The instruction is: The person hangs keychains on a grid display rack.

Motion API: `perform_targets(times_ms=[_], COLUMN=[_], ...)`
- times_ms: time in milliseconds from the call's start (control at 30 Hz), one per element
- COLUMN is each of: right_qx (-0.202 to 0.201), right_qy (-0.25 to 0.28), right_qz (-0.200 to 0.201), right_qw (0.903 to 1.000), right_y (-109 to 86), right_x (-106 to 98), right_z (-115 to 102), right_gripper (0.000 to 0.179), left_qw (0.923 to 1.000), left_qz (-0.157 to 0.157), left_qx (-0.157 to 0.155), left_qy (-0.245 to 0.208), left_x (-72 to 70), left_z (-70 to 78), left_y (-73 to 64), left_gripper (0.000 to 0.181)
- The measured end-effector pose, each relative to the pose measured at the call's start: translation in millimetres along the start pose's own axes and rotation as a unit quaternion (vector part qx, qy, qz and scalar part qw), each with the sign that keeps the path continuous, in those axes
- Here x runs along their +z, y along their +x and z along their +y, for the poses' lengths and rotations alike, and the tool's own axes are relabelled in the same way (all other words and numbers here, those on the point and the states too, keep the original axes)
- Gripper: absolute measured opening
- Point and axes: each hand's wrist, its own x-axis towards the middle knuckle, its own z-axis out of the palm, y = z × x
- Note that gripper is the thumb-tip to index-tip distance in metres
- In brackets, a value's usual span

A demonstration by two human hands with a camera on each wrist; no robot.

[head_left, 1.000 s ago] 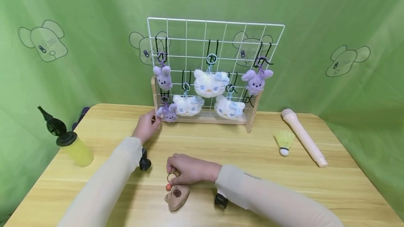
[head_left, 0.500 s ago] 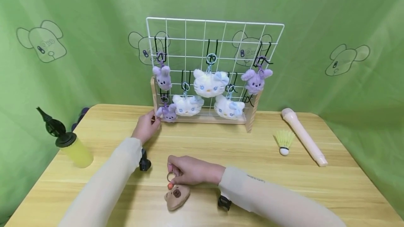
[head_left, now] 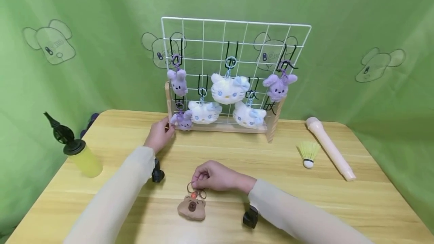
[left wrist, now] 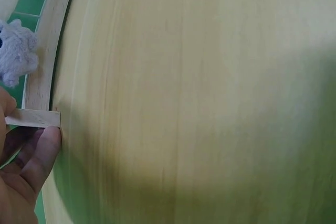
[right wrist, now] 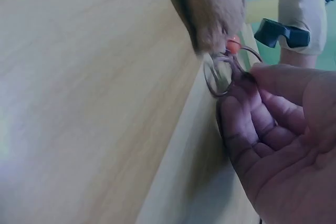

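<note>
My right hand [head_left: 217, 176] pinches the metal ring [right wrist: 218, 77] of a brown plush keychain [head_left: 192, 209] between thumb and fingertips. The plush is an animal head with a dark snout, and an orange bead [right wrist: 233, 45] sits by its ring. It hangs upright below the hand, close over the table. At the display rack's left end, my left hand [head_left: 160, 135] grips the wooden leg [left wrist: 37, 118], thumb and fingers on either side. The rack's white wire grid [head_left: 234, 22] bears black hooks with white cat plushes [head_left: 229, 90] and purple plushes [head_left: 183, 120].
A yellow hand pump [head_left: 86, 162] with a black nozzle stands at the table's left side. To the right lie a yellow shuttlecock [head_left: 308, 153] and a pale pink microphone-shaped stick [head_left: 330, 148]. Behind the wooden table [head_left: 288, 199] hangs a green curtain [head_left: 339, 29].
My right hand has moved slightly right and away from me, raising the keychain by its ring. The plush has turned from lying tilted to hanging upright. My left hand keeps its grip.
</note>
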Motion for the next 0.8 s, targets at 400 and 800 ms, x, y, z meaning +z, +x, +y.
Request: perform_targets(times_ms=[400, 800], right_qx=[0.000, -0.025], right_qy=[0.228, 0.250], right_qz=[-0.007, 0.092], right_qw=[0.9736, 0.9636], right_y=[-21.4, -61.0], right_x=[-9.1, -36.2], right_z=[12.3, 16.5], right_gripper=[0.023, 0.022], left_qw=[0.9998, 1.0000], left_qz=[0.007, 0.004], left_qx=[0.006, -0.002], left_qy=[0.020, 0.007], left_x=[-2.6, 1.0], left_z=[-1.3, 0.5], left_y=[-1.5, 0.4], left_gripper=[0.037, 0.041])
